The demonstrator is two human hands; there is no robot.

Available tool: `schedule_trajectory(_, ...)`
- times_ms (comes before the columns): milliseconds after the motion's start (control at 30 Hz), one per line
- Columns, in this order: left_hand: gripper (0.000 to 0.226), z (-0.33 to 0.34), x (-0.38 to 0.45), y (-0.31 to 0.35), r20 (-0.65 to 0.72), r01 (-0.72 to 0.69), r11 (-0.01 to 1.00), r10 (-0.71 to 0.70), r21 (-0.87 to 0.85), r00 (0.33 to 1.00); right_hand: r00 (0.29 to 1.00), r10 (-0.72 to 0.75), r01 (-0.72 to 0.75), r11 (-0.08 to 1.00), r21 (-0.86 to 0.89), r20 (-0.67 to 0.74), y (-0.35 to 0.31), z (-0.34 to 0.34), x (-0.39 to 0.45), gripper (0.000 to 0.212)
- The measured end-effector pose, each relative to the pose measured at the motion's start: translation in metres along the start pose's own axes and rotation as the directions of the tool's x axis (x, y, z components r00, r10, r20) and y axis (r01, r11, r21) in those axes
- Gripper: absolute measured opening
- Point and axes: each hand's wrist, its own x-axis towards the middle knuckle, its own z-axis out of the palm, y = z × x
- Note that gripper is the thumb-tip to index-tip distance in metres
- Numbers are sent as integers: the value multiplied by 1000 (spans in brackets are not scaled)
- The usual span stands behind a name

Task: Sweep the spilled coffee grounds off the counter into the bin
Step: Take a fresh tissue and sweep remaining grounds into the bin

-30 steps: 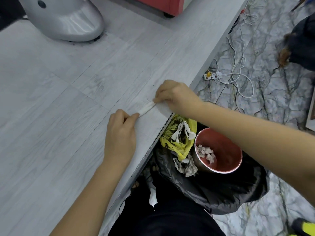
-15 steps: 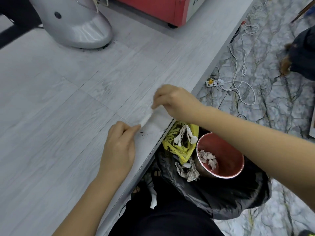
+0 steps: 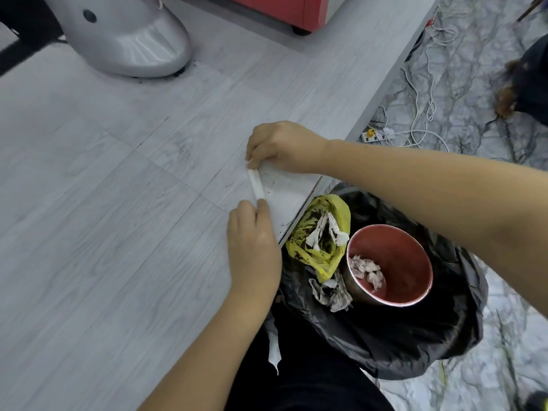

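A white paper sheet (image 3: 284,191) lies on the grey wood-grain counter (image 3: 118,203) at its right edge, its left side rolled into a narrow fold (image 3: 256,183). Dark coffee specks dot the sheet. My right hand (image 3: 281,145) pinches the far end of the fold. My left hand (image 3: 252,247) pinches the near end. Below the counter edge stands a bin lined with a black bag (image 3: 415,336), holding a yellow bag (image 3: 320,232) smeared with grounds and a red cup (image 3: 394,262) with crumpled tissue.
A silver appliance base (image 3: 127,34) stands at the back left of the counter, a red box (image 3: 284,10) behind it. White cables and a power strip (image 3: 379,134) lie on the marble floor to the right. A dark furry animal (image 3: 525,81) sits at far right.
The rolled edge has swung from slanting across the counter to running nearly front to back between my hands. The camera has shifted, showing more of the appliance and red box.
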Motion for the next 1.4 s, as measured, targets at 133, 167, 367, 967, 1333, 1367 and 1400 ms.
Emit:
schedule_trajectory(133,40,16,16,15,0,-60,998,60,9,998,998,49,-50,998,-31,-28,18,-13,-21,35)
schedule_trajectory(167,40,19,20,18,-5,-77,997,77,12,997,997,67,-68,997,-38,-34,22,-16,-26,32)
schedule_trajectory(367,40,28,45,37,12,-191,982,191,5,981,972,225,-232,968,-99,-71,35,-30,-57,15)
schedule_trajectory(967,38,-30,-22,-7,40,-72,980,81,-183,996,997,76,-74,992,-102,15,-28,-24,-57,31)
schedule_trajectory(1333,46,3,-12,14,50,-168,983,172,-75,984,995,99,-97,989,-108,7,-7,-19,-74,37)
schedule_trajectory(1367,48,4,-6,15,51,-178,980,183,-83,982,993,115,-112,987,-116,11,-2,-22,-79,37)
schedule_trajectory(1400,49,6,-1,16,53,-190,978,195,-90,979,992,126,-123,985,-123,22,2,-25,-81,36)
